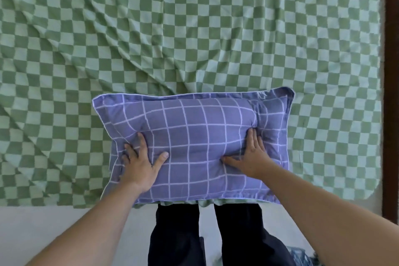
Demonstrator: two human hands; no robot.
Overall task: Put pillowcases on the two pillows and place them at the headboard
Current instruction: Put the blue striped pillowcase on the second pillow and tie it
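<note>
Pressing hands: both hands are lying on one pillow (192, 144) at the near edge of the bed (194, 28).
Left hand: the left hand (140, 166) is spreading flat, fingers straight, pressing the pillow's left half; it is gripping nothing.
Right hand: the right hand (250, 155) is likewise lying flat with straight fingers, denting the right half near the flange.
Pillow: it is already wearing a blue grid pillowcase and is resting on the green checked sheet, its near edge overhanging the bed edge above the person's legs (216, 233).
Long axis: it is running left to right, across the person's line of sight.
Relation: the pillow is sitting directly under both hands, neither hand being clearly nearer; a dark wooden board (391, 71), possibly the headboard, is standing at the right, which would put the pillow's short end toward it.
Second pillow: not in view.
Judgement: casing of this pillow is looking finished; carrying it to the headboard is appearing to be next.
Risk: a flat press is giving no hold for lifting.
</note>
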